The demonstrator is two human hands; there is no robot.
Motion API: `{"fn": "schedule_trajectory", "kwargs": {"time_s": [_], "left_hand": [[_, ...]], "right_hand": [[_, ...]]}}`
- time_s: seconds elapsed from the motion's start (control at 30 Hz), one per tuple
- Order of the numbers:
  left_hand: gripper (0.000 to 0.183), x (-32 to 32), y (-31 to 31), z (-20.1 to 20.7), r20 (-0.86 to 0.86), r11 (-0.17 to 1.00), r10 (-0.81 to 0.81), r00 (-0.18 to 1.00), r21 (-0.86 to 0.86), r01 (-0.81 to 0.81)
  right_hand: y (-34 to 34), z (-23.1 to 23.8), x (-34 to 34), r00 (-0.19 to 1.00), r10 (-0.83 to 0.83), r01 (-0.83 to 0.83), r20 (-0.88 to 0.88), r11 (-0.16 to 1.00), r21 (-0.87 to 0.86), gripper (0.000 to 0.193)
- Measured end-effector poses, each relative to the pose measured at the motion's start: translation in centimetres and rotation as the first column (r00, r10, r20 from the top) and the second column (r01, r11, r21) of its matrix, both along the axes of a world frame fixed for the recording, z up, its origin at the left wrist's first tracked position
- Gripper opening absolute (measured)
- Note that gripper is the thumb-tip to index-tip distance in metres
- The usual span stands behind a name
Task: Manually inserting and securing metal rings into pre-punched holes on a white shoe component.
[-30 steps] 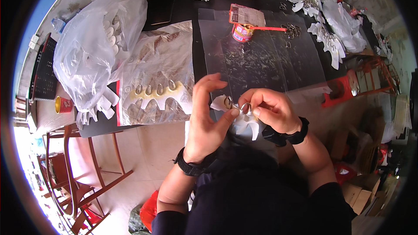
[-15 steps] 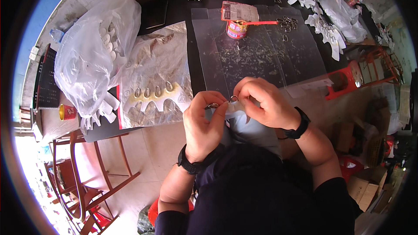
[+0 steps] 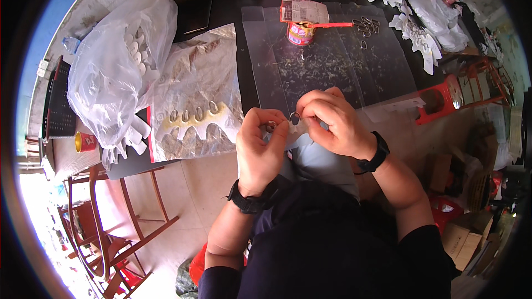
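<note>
My left hand pinches one end of a pale scalloped strip, with a metal ring showing at its fingertips. The other side of this strip is between the thumb and fingers of my right hand. Between the two hands, an oval metal ring stands up at the strip's top edge; whether it is fixed there I cannot tell. To the left, a similar white scalloped strip lies on a crumpled clear plastic bag, with several oval rings on its yellowish, glue-like band.
An open tin with a card and an orange-red stick across it stands on a stained clear sheet. Loose metal rings lie beside it. A full plastic bag sits left; white strips pile right.
My right hand has risen slightly and the ring between the hands stands higher above the strip. My left hand keeps its pinch, shifted slightly up. The view has tilted a little.
</note>
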State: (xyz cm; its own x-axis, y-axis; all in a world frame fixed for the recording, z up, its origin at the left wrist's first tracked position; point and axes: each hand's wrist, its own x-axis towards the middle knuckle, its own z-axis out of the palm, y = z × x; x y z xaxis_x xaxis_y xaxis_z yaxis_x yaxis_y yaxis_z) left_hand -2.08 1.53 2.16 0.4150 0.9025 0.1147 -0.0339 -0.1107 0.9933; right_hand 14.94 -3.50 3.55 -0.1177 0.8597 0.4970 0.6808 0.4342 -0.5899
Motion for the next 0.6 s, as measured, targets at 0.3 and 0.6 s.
{"fn": "schedule_trajectory", "kwargs": {"time_s": [0.3, 0.6], "left_hand": [[0.010, -0.5, 0.1, 0.1, 0.104, 0.982, -0.026, 0.994, -0.185, 0.045], [0.011, -0.7, -0.3, 0.0, 0.136, 0.980, -0.015, 0.991, -0.194, 0.041]], "right_hand": [[0.4, 0.0, 0.2, 0.984, 0.106, -0.109, -0.146, 0.994, -0.016, 0.010], [0.2, 1.3, 0.5, 0.982, 0.132, -0.153, -0.133, 0.976, -0.158, 0.005]]}}
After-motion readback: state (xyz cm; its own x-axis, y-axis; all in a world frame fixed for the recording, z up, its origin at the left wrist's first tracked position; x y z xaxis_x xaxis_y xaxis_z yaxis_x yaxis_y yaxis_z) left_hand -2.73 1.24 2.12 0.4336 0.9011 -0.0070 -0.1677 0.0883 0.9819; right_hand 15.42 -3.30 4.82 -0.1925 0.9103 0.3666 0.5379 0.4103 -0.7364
